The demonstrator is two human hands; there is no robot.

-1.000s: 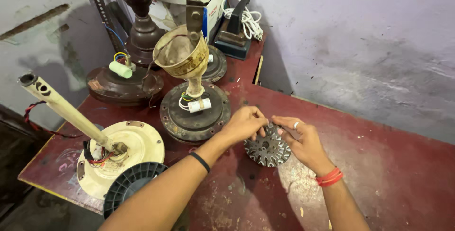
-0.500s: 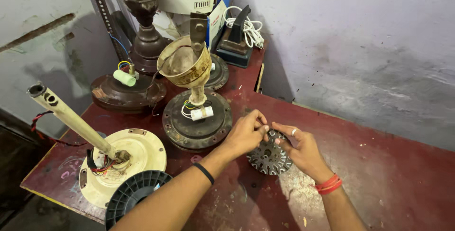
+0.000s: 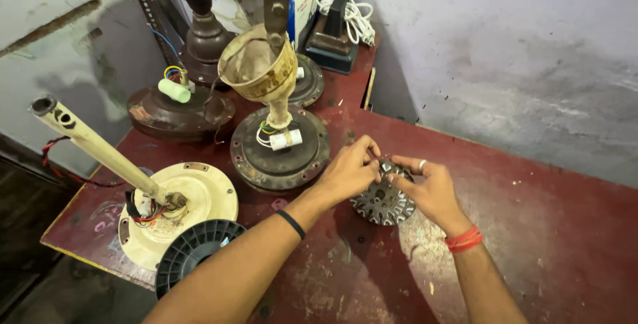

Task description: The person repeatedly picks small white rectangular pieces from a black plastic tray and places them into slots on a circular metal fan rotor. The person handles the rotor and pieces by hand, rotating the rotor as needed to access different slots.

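Since the earlier frame, both hands have drawn closer together over the toothed metal core (image 3: 384, 201), which lies in the same spot on the red counter (image 3: 565, 257).

I see the left hand (image 3: 349, 171) with fingers (image 3: 369, 153) narrowed to a pinch on a small metal piece (image 3: 386, 166) at the core's upper edge. Right hand (image 3: 428, 188): fingers (image 3: 401, 181) nearly closed, tips meeting the same piece from the other side. Which hand bears it I cannot tell.

Count: one toothed core, at mid-counter under the hands. Three round fan motor housings: one cream (image 3: 179, 211) with a long rod (image 3: 100, 148), one dark (image 3: 279, 151) with a gold cup (image 3: 259, 68) just left of the hands, one brown (image 3: 179, 111) behind. One black ribbed spool (image 3: 196, 251) at the near edge. One white cord (image 3: 355, 18), coiled, at the back.
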